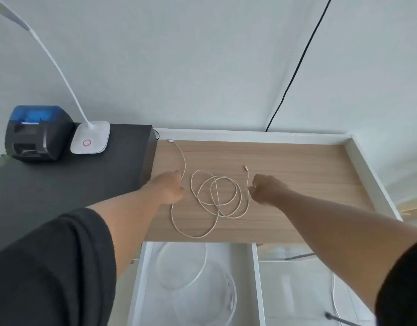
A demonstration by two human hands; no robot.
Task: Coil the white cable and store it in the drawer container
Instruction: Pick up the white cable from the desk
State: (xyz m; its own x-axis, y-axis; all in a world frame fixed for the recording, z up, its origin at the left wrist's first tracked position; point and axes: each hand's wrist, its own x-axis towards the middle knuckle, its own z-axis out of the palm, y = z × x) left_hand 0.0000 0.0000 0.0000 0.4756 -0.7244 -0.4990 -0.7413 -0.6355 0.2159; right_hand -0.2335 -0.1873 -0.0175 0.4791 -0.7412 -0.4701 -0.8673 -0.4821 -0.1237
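both of your hands are curled into loose fists over the wooden desktop [296, 161]. your left hand [167, 188] pinches the white cable [217, 198] where it runs toward the far plug; your right hand [265, 189] grips it just below the other plug. between your hands the cable lies in loose loops. nearer you than both hands, the open drawer [255, 278] holds a clear container [202, 290].

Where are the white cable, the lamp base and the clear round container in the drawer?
white cable [217, 196]: head view, on the loops in the middle of the wooden top.
lamp base [91, 138]: head view, on its flat white top.
clear round container [204, 300]: head view, on its transparent wall.
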